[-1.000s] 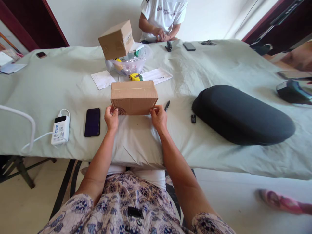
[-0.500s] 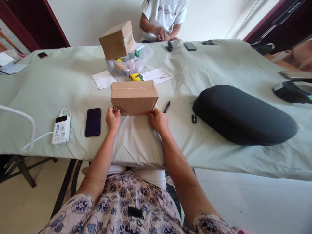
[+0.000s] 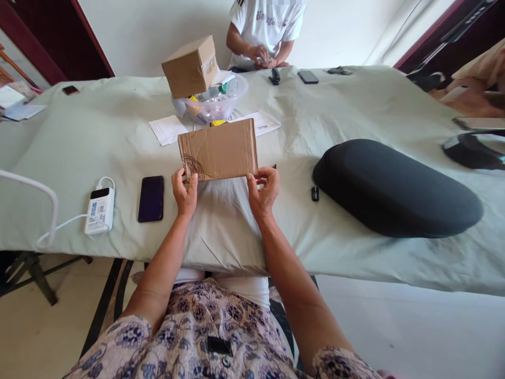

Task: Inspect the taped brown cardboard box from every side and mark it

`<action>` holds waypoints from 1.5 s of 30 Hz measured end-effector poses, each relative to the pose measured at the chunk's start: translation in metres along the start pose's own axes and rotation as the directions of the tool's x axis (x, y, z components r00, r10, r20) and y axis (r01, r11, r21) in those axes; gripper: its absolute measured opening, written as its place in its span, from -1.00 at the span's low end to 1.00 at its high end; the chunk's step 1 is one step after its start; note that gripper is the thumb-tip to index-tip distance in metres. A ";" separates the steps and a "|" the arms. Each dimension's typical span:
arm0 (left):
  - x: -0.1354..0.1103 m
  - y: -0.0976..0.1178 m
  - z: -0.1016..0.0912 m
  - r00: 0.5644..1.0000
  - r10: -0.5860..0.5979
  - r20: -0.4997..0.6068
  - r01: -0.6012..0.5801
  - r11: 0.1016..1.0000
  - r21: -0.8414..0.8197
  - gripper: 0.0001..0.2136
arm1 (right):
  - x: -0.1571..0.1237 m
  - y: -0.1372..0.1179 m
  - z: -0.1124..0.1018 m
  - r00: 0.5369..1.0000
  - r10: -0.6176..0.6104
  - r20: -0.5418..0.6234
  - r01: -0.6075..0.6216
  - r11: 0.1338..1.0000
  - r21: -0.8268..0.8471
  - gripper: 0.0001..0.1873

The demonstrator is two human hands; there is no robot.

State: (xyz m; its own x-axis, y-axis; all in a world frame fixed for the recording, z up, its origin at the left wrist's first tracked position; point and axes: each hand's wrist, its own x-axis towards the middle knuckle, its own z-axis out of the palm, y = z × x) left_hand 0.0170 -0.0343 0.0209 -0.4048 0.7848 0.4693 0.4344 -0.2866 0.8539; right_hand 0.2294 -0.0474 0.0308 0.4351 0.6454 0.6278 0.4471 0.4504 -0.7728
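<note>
Between my two hands is a brown cardboard box (image 3: 221,150), tilted so that one broad side faces me. A dark round scribble-like print marks its lower left corner. My left hand (image 3: 185,192) grips that corner, thumb on the near face. At the lower right corner my right hand (image 3: 264,189) holds the box, thumb in front and the other fingers behind it. Just past the box's top edge shows a bit of a yellow tape measure (image 3: 218,123). The pen beside my right hand is mostly hidden, only its tip showing.
Left of my hands lie a dark phone (image 3: 150,198) and a white power bank (image 3: 100,210) with a cable. To the right are a small black object (image 3: 314,193) and a large black padded seat (image 3: 396,189). A plastic basin (image 3: 209,110) carries another box (image 3: 189,66). A person (image 3: 266,37) sits opposite.
The box has tipped so its top no longer shows and the broad side turns up toward me. My right hand's fingers have shifted behind it, and the pen is now mostly covered.
</note>
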 end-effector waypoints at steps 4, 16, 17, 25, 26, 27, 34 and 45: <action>-0.008 0.005 0.004 0.999 0.042 0.014 -0.042 0.999 0.012 -0.27 | -0.006 0.001 0.005 0.996 0.084 -0.006 -0.084 0.988 -0.133 -0.46; -0.024 0.016 0.020 0.995 -0.026 -0.099 0.041 0.987 0.155 -0.11 | -0.015 -0.006 0.015 0.966 0.259 -0.004 -0.247 0.915 -0.320 -0.23; -0.024 0.016 0.020 0.995 -0.030 -0.095 0.044 0.988 0.147 -0.13 | -0.014 -0.005 0.015 0.967 0.254 -0.003 -0.243 0.923 -0.300 -0.26; -0.013 0.011 0.011 0.996 -0.042 -0.080 0.042 0.999 0.000 -0.48 | -0.003 -0.005 0.006 0.976 0.217 0.032 -0.214 0.975 -0.064 -0.52; -0.012 0.010 0.010 0.995 -0.055 -0.079 0.054 0.998 -0.016 -0.50 | -0.003 -0.004 0.006 0.971 0.238 0.034 -0.237 0.970 -0.048 -0.52; -0.011 0.009 0.010 0.995 -0.070 -0.074 0.069 0.997 -0.023 -0.52 | -0.002 -0.004 0.005 0.965 0.260 0.039 -0.258 0.965 -0.034 -0.52; -0.005 0.001 0.008 0.988 -0.155 -0.003 0.155 0.988 0.008 -0.49 | 0.006 0.003 -0.001 0.927 0.325 0.189 -0.316 0.946 -0.078 -0.58; -0.004 -0.010 0.011 0.977 -0.212 0.033 0.200 0.956 0.215 -0.37 | 0.001 0.024 -0.005 0.783 0.435 0.445 -0.164 0.834 -0.526 -0.85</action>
State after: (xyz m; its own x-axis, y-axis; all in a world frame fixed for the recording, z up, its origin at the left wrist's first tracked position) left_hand 0.0233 -0.0282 0.0074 -0.4611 0.8451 0.2705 0.5073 0.0010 0.8618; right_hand 0.2442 -0.0387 0.0136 0.1872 0.9756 0.1145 0.7127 -0.0547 -0.6993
